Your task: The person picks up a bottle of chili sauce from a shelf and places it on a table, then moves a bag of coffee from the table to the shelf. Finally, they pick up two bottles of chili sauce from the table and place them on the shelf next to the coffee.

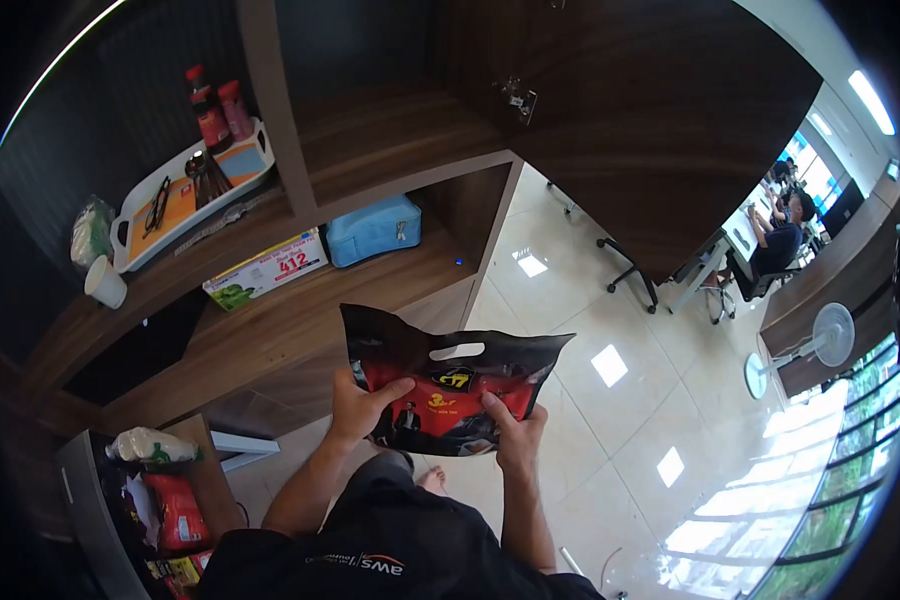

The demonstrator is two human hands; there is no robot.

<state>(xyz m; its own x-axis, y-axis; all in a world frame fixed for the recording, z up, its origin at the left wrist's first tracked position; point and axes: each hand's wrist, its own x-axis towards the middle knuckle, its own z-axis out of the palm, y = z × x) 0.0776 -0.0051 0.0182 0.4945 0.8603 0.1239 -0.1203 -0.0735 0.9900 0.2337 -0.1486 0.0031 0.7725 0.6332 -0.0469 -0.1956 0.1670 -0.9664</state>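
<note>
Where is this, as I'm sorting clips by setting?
Likely an office pantry corner: wooden shelves with a tray, and a seated person at desks beyond. The left hand and right hand hold a black-and-red bag.

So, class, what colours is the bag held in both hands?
The bag is black and red, head view.

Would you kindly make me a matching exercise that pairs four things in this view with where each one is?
Things:
1. bag
2. blue case
3. cup
4. fan

Places:
A. standing on the floor, far right
B. beside the white tray
C. held by the left hand and right hand
D. on the shelf next to the box

Pairs: 1-C, 2-D, 3-B, 4-A
</note>
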